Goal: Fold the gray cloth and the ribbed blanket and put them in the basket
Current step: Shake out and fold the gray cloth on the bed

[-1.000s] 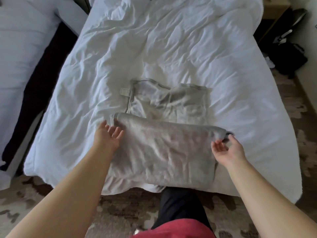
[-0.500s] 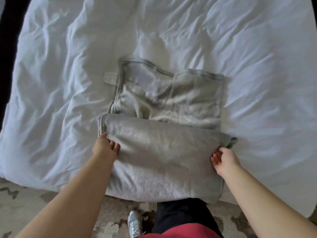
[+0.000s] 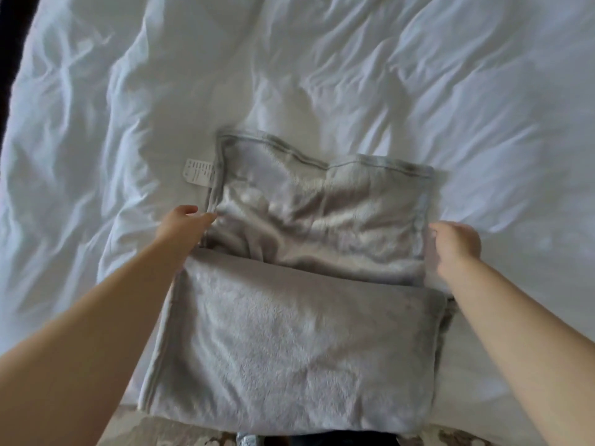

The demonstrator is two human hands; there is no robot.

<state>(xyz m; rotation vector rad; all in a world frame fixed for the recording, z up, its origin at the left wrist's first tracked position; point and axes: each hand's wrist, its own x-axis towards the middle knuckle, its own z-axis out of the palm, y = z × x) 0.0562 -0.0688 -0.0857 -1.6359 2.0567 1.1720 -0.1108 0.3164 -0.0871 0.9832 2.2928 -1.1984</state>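
Note:
The gray cloth is a plush fleece lying on the white bed, its near half folded over into a thick band that hangs off the bed's edge. Its far layer lies flat, with a white label sticking out at the left hem. My left hand reaches to that left hem, fingers stretched out and the fingertips touching it. At the far layer's right edge is my right hand, fingers curled; blur hides whether it holds the edge. Neither the ribbed blanket nor the basket is in view.
The rumpled white duvet fills the view around the cloth. A dark gap runs along the bed's left side. Patterned carpet shows below the bed's near edge.
Both hands have left the ends of the folded band and moved forward to the sides of the far layer. The camera has come closer over the bed.

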